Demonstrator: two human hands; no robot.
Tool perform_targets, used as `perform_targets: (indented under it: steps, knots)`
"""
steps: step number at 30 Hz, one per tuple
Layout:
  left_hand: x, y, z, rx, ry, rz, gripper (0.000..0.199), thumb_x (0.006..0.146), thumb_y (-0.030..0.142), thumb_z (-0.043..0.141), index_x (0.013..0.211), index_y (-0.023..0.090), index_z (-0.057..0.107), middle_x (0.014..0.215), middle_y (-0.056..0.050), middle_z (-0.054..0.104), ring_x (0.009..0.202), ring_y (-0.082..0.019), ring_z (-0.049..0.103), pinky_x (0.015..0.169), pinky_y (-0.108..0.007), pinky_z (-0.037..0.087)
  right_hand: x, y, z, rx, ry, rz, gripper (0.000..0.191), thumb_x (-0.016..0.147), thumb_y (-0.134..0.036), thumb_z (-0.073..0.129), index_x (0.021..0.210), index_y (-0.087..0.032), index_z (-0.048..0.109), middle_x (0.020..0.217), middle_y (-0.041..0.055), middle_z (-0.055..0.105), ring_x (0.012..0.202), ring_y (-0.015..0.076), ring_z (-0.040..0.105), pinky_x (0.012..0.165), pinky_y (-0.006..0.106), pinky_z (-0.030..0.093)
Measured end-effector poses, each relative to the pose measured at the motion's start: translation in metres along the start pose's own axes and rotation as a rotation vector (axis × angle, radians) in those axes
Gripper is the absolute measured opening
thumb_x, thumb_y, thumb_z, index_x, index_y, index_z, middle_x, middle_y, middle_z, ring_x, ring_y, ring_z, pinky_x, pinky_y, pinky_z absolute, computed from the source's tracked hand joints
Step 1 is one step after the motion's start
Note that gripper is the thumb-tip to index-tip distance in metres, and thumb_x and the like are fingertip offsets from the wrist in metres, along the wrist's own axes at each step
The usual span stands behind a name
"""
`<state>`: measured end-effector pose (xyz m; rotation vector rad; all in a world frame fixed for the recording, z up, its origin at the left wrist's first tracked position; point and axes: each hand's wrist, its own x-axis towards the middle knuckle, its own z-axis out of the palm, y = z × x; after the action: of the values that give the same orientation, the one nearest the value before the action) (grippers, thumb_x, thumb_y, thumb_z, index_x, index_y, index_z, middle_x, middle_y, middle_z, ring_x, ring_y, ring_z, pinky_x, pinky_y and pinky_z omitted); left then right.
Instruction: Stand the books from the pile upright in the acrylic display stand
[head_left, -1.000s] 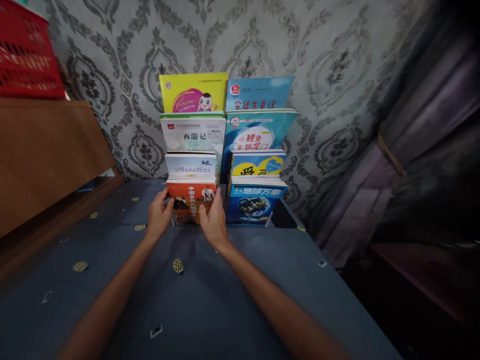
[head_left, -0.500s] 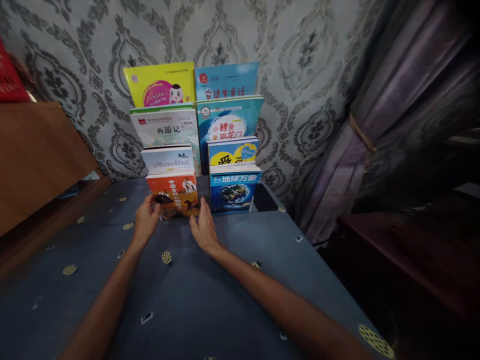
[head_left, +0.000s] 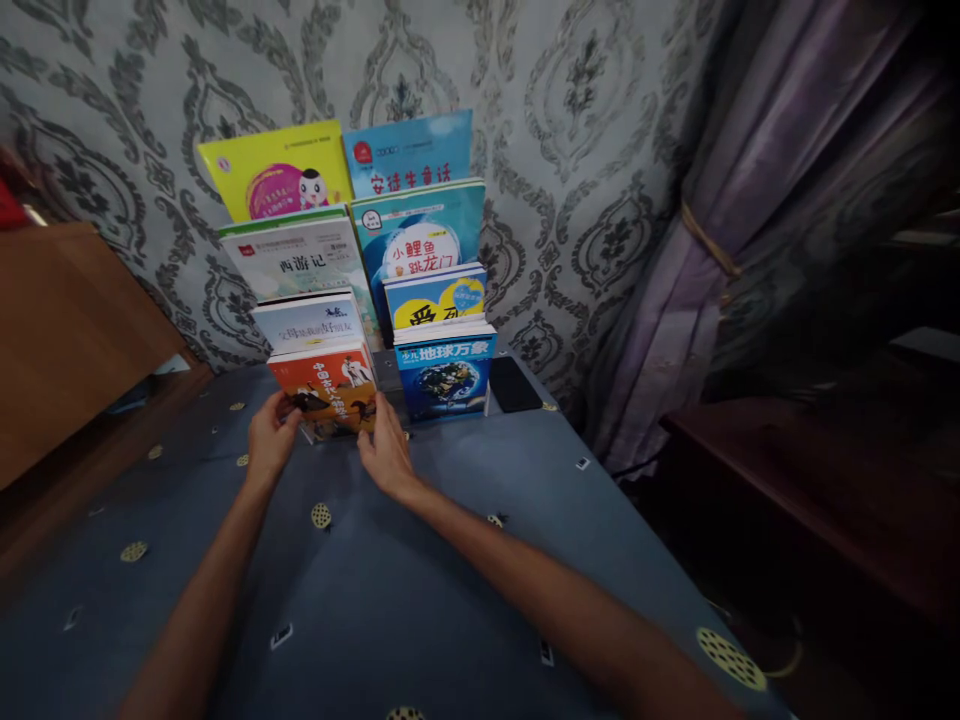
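Note:
Books stand upright in two stepped columns against the wall. At the front of the left column is an orange book [head_left: 326,385], with a white-and-blue book [head_left: 311,323] behind it. My left hand [head_left: 271,432] is at the orange book's lower left edge, its thumb and fingers at the cover. Against the lower right edge rests my right hand [head_left: 386,447], thumb in front and fingers along the side. The two hands hold the book between them. Fronting the right column is a blue book with a globe picture [head_left: 448,378].
Behind stand a yellow book [head_left: 277,170] and several teal, blue and white ones. A black flat object [head_left: 514,385] lies right of the books on the patterned blue cloth [head_left: 435,600]. A brown box [head_left: 75,330] is at left, a tied curtain [head_left: 675,300] at right.
The view has shifted, so the books appear further left. My right hand has come in from the gap between the columns against the orange book's right edge, and the book now leans slightly.

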<state>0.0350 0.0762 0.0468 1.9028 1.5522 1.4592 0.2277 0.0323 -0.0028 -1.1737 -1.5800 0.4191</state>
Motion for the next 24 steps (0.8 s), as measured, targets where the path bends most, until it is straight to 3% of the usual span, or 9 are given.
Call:
perform_targets:
  steps: [4, 9, 12, 16, 19, 24]
  knots:
    - [-0.012, 0.012, 0.002, -0.010, 0.086, -0.002, 0.044, 0.079, 0.030, 0.055, 0.121, 0.017, 0.063, 0.111, -0.011, 0.073, 0.102, -0.024, 0.069, 0.093, -0.041, 0.056, -0.003, 0.004, -0.004, 0.000, 0.003, -0.012, 0.073, 0.087, -0.019, 0.049, 0.156, -0.010, 0.027, 0.154, 0.0190, 0.043, 0.144, 0.0283, 0.040, 0.119, 0.050, 0.035]
    - [-0.023, 0.017, -0.002, 0.074, 0.175, 0.087, 0.041, 0.085, 0.027, 0.048, 0.122, 0.016, 0.061, 0.111, -0.012, 0.073, 0.102, -0.024, 0.069, 0.088, -0.038, 0.055, -0.023, -0.003, -0.014, -0.066, 0.042, -0.097, 0.063, 0.092, -0.017, 0.042, 0.153, -0.010, 0.031, 0.155, 0.0192, 0.040, 0.147, 0.0263, 0.035, 0.119, 0.050, 0.034]
    - [-0.023, -0.002, -0.012, 0.089, 0.162, 0.043, 0.036, 0.085, 0.025, 0.044, 0.115, 0.016, 0.062, 0.099, -0.009, 0.073, 0.091, -0.021, 0.069, 0.077, -0.032, 0.054, -0.040, -0.010, -0.019, -0.083, -0.053, -0.224, 0.049, 0.094, -0.014, 0.039, 0.142, -0.014, 0.047, 0.141, 0.0160, 0.055, 0.136, 0.0237, 0.048, 0.115, 0.048, 0.041]
    - [-0.023, -0.042, -0.027, 0.177, 0.070, -0.046, 0.031, 0.083, 0.023, 0.041, 0.103, 0.018, 0.064, 0.084, -0.004, 0.070, 0.071, -0.017, 0.063, 0.069, -0.028, 0.049, -0.054, -0.015, -0.019, -0.094, -0.363, -0.314, 0.032, 0.095, -0.013, 0.042, 0.116, -0.019, 0.065, 0.108, 0.0101, 0.071, 0.106, 0.0226, 0.066, 0.095, 0.043, 0.056]
    - [-0.023, -0.068, -0.032, 0.211, -0.014, -0.090, 0.028, 0.078, 0.022, 0.044, 0.097, 0.020, 0.064, 0.077, -0.001, 0.069, 0.063, -0.016, 0.059, 0.066, -0.028, 0.047, -0.056, -0.015, -0.017, -0.146, -0.487, -0.338, 0.028, 0.094, -0.012, 0.046, 0.111, -0.020, 0.067, 0.117, 0.0110, 0.069, 0.111, 0.0234, 0.066, 0.096, 0.045, 0.056]
    - [-0.021, -0.093, -0.027, 0.131, -0.095, -0.077, 0.024, 0.073, 0.019, 0.048, 0.089, 0.023, 0.066, 0.072, -0.001, 0.070, 0.063, -0.018, 0.061, 0.066, -0.029, 0.047, -0.057, -0.013, -0.014, -0.253, -0.492, -0.391, 0.029, 0.095, -0.014, 0.048, 0.114, -0.023, 0.067, 0.126, 0.0107, 0.067, 0.116, 0.0242, 0.064, 0.099, 0.046, 0.056]
